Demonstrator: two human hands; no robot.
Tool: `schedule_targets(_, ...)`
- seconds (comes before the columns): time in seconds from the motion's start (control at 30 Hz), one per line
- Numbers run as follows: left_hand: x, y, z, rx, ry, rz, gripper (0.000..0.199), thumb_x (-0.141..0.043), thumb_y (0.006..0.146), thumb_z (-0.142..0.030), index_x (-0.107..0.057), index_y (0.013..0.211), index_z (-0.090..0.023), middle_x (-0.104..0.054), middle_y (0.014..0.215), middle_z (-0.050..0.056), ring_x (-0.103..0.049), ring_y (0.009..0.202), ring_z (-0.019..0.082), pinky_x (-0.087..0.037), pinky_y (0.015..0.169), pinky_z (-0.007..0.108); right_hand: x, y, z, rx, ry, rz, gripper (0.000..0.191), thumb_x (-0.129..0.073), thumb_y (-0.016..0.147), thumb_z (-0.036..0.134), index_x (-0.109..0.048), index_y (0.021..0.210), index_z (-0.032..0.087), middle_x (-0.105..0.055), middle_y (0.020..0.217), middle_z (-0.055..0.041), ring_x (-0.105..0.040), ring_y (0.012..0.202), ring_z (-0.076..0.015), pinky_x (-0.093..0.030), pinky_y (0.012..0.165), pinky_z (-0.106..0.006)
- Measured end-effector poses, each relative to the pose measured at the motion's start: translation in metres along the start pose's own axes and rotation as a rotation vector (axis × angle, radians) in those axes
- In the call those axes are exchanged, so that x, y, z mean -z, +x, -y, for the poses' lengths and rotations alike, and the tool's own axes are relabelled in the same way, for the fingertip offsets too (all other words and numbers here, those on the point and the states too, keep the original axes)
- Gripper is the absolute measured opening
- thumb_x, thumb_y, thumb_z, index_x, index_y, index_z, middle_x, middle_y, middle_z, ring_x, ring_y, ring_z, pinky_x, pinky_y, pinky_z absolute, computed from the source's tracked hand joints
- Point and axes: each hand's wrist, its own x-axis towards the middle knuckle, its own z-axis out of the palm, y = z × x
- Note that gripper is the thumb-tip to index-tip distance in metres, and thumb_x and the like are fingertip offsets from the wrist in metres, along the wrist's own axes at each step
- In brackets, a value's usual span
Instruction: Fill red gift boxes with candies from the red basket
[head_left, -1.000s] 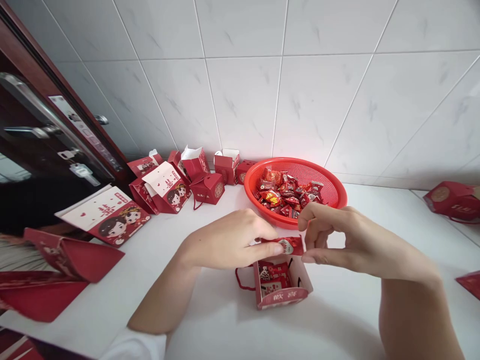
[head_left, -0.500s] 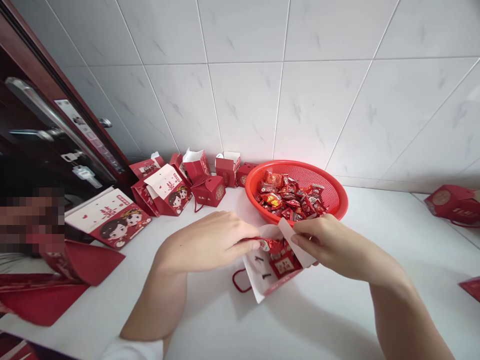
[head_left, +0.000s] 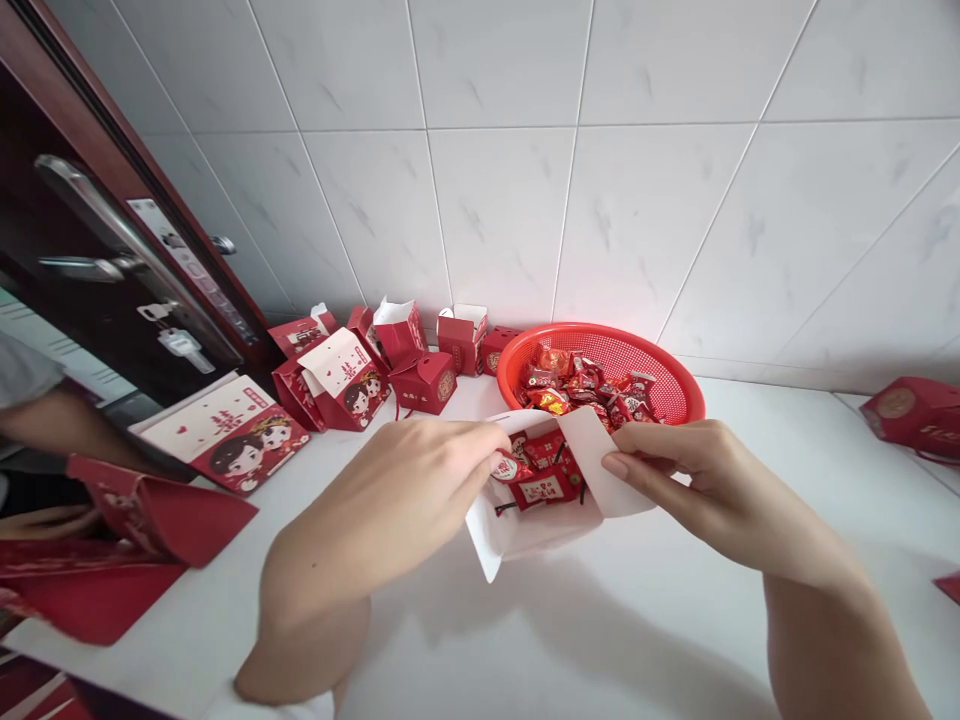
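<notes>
An open box (head_left: 555,530), white inside, is tilted toward me above the white table, with several red-wrapped sweets (head_left: 544,488) in it. My left hand (head_left: 442,470) is closed at the box's left side, thumb and finger pinching a red-wrapped candy (head_left: 512,467) inside the opening. At the right, my right hand (head_left: 675,470) pinches the box's white flap between thumb and fingers. Behind the box stands a red plastic basket (head_left: 679,385) holding many wrapped sweets, its front rim partly hidden by the box and flap.
Small red boxes (head_left: 424,382) stand along the tiled wall. Larger printed boxes (head_left: 244,440) and red folded cartons (head_left: 176,510) lie at the left, beside another person's arm (head_left: 67,420). A red box (head_left: 915,415) sits far right, near the wall.
The box has tipped so its inside shows more, and the left hand's candy is lower inside it. The view has shifted slightly. The other person's arm now shows at the left.
</notes>
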Motion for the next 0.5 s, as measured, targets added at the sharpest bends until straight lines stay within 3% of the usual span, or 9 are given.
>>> schedule_targets(0.13,-0.011,0.010,-0.010,-0.042,0.071,0.095,0.027,-0.044,0.093,-0.007,-0.063,0.080,-0.022,-0.068,0.076,0.001,-0.060,0.060,0.018,-0.034,0.055,0.031,-0.003,0.000,0.000,-0.042,0.013,0.076,0.041,-0.044,0.105,0.039,-0.031,0.070,0.023,-0.031,0.064,0.0043,-0.026,0.058,-0.0111,-0.023,0.049,-0.027)
schedule_targets(0.3,-0.030,0.018,-0.019,-0.089,0.080,0.266,0.027,-0.048,0.076,0.005,-0.056,0.079,-0.020,-0.066,0.077,0.002,-0.057,0.055,0.018,-0.029,0.049,0.032,-0.012,0.006,-0.002,-0.086,0.065,0.234,0.039,-0.046,0.103,0.038,-0.032,0.070,0.023,-0.031,0.062,0.0059,-0.024,0.056,-0.0101,-0.020,0.048,-0.027)
schedule_targets(0.43,-0.041,0.025,-0.022,-0.106,0.046,0.409,0.024,-0.050,0.076,0.004,-0.056,0.073,-0.019,-0.061,0.068,0.003,-0.055,0.053,0.018,-0.027,0.047,0.031,-0.015,0.013,-0.010,-0.089,0.115,0.372,0.040,-0.049,0.100,0.034,-0.028,0.067,0.023,-0.029,0.060,0.0071,-0.024,0.054,-0.0089,-0.020,0.047,-0.025)
schedule_targets(0.5,-0.045,0.031,-0.025,-0.131,0.027,0.467,0.022,-0.051,0.078,0.001,-0.058,0.071,-0.019,-0.063,0.066,0.003,-0.055,0.054,0.018,-0.027,0.047,0.032,-0.014,0.016,-0.017,-0.116,0.136,0.457,0.037,-0.051,0.097,0.030,-0.031,0.067,0.023,-0.037,0.059,0.0066,-0.032,0.053,-0.0083,-0.025,0.048,-0.023)
